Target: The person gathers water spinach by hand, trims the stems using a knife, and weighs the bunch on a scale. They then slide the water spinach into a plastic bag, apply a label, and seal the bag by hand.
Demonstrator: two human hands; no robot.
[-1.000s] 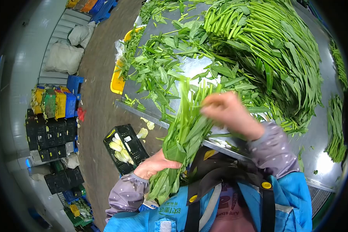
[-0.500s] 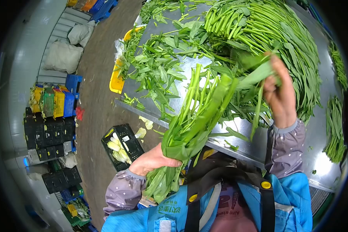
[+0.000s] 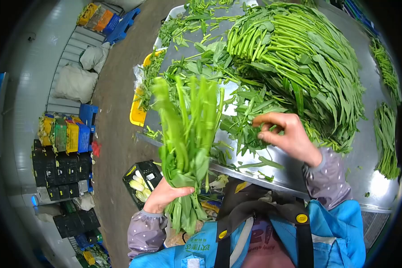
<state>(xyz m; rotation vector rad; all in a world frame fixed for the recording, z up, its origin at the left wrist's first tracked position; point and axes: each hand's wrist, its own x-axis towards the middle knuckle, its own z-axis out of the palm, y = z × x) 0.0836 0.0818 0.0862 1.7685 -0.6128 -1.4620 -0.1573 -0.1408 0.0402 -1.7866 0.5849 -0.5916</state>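
Note:
My left hand [image 3: 169, 194] is closed around a bunch of water spinach [image 3: 187, 134]. The bunch stands nearly upright, its cut stems up and its leaves hanging below my fist; the stem tops are blurred. Over the metal table [image 3: 272, 149], my right hand [image 3: 288, 136] has its curled fingers and thumb apart, with no held thing visible. Just beyond those fingertips lie loose water spinach leaves [image 3: 245, 127]. A large heap of water spinach [image 3: 299, 67] rests on the table behind my right hand, stems towards the left.
At the table's left side is a yellow crate [image 3: 137, 114] with leaf scraps. A black crate [image 3: 149, 172] holding pale vegetables stands on the floor. Smaller bunches [image 3: 385, 138] lie along the table's right side. Stacked crates [image 3: 60, 165] and white sacks [image 3: 75, 84] line the left wall.
My left hand has moved slightly left, turning the bunch more upright. My right hand has come down and left from beside the heap, and the leaves it held are no longer in it.

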